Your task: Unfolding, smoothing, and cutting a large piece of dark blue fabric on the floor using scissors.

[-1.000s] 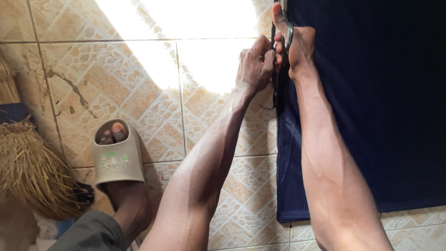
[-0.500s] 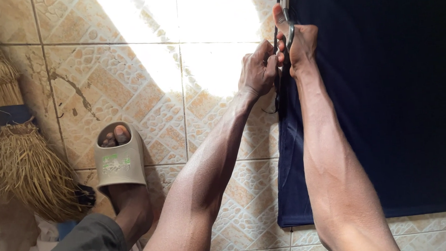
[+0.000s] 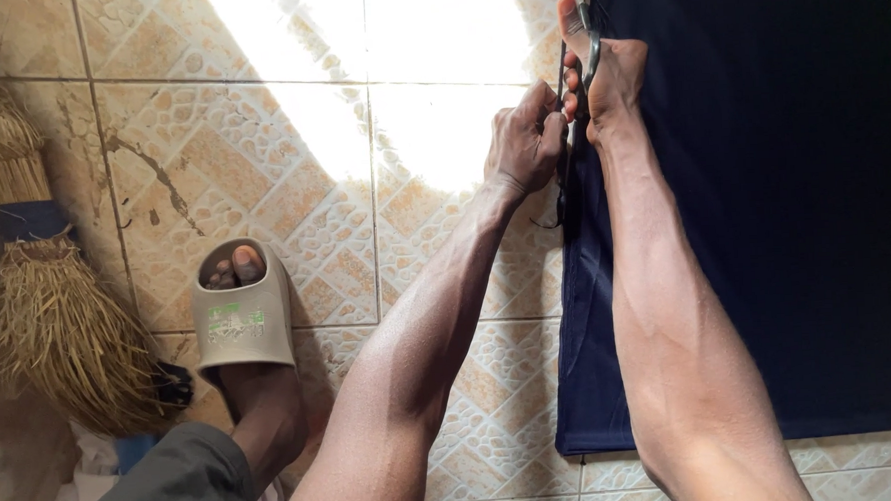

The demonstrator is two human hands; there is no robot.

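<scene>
A tiled floor (image 3: 291, 157) of beige, pebble-patterned squares is seen from above, with a bright patch of sunlight across its upper middle. A large sheet of dark navy fabric (image 3: 765, 217) is spread flat over the right part of the floor; its left edge runs from the top of the view down to a corner near the bottom, and its lower edge lies parallel to a tile joint.

At the left edge a straw broom (image 3: 48, 318) is laid on the tiles, bound with a dark blue band. Just beside it, a foot in a beige slide sandal (image 3: 240, 315) is planted on the floor, toes showing at the open front, with a grey trouser leg (image 3: 165, 488) below it.

Both forearms are extended to the upper left edge of the fabric. The right hand (image 3: 608, 78) is closed through the handles of a pair of scissors (image 3: 584, 34), whose metal is seen rising past the thumb towards the top of the view; the blade tips are cut off by the frame. The left hand (image 3: 526, 142) is curled shut, pinching the fabric edge just beside and below the scissors. A thin dark thread or strip (image 3: 562, 200) is seen hanging along the edge beneath that hand.
</scene>
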